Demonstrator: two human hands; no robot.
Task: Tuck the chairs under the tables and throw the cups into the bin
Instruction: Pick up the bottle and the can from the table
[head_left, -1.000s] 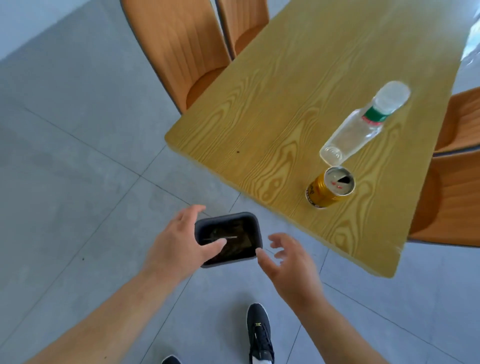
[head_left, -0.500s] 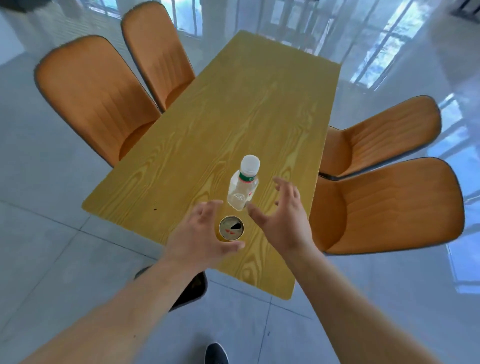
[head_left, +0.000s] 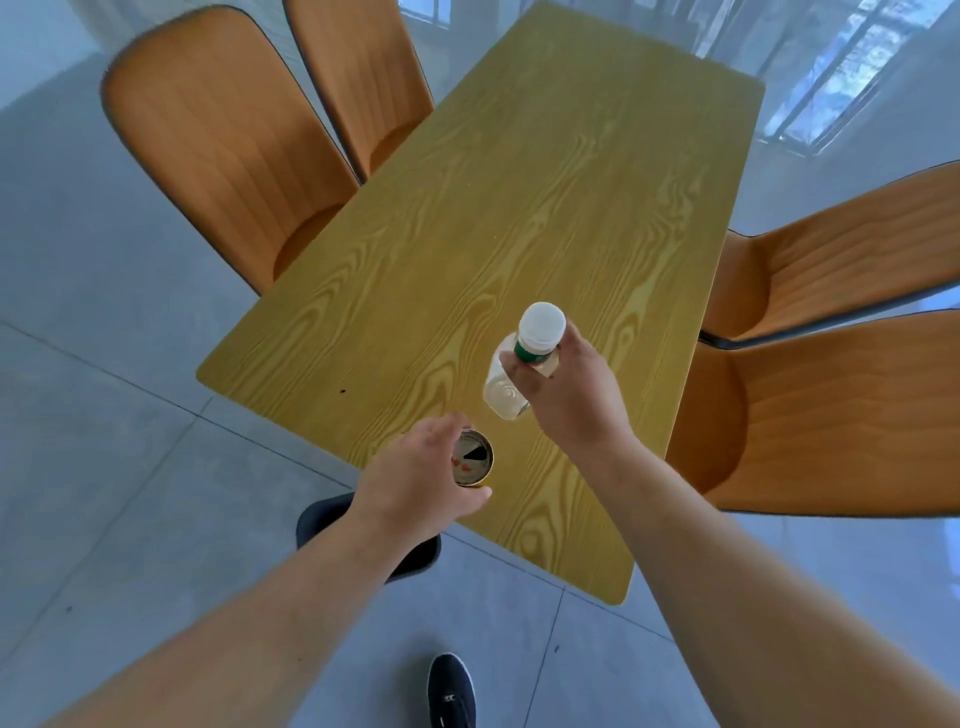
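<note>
A clear plastic bottle (head_left: 506, 395) with a white cap and green band stands near the wooden table's (head_left: 519, 218) near end. My right hand (head_left: 576, 395) is closed around its neck and upper body. Just in front of it stands an opened gold drink can (head_left: 474, 458), and my left hand (head_left: 415, 483) wraps its left side. A dark bin (head_left: 317, 519) sits on the floor under my left wrist, mostly hidden by my arm.
Two orange chairs (head_left: 218, 150) stand tucked at the table's left side and two more orange chairs (head_left: 841, 415) at its right side. Grey tiled floor surrounds the table. My dark shoe (head_left: 452, 691) shows at the bottom.
Both hands rose from over the bin on the floor to the table. My right hand closed on the bottle and my left hand closed on the can.
</note>
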